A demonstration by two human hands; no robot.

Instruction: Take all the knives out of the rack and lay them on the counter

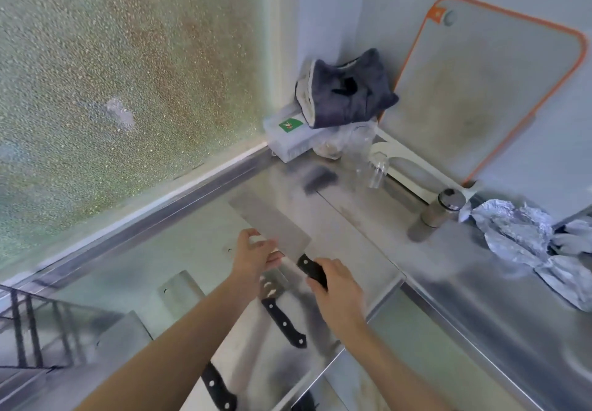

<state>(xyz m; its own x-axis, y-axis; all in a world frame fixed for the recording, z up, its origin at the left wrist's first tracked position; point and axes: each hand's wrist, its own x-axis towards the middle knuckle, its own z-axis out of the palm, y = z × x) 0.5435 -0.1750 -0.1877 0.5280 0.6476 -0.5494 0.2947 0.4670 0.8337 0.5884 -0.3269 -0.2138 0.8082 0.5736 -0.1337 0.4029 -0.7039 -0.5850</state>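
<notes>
Frosted pebbled glass (128,68) fills the frame from nine to twelve o'clock, meeting a stainless steel counter (416,298) that runs across the lower half; at one o'clock a grey cutting board (487,90) with an orange rim leans upright against the wall; a black wire rack (28,324) sits at eight o'clock, partly out of frame; crumpled foil (525,237) lies at three o'clock; a dark folded cloth (346,90) rests on a pale box near twelve; beside the foil stands a small metal shaker (445,207). At centre a broad cleaver (272,221) is held just above the counter, blade pointing toward eleven o'clock; the right hand (336,285) has its grip wrapped tight around the black handle, while the left hand (253,253) pinches the blade's near edge between thumb and fingers. Two more cleavers lie flat on the counter: one (275,301) directly beneath the hands, another (192,324) at seven o'clock with its handle reaching the bottom edge.
</notes>
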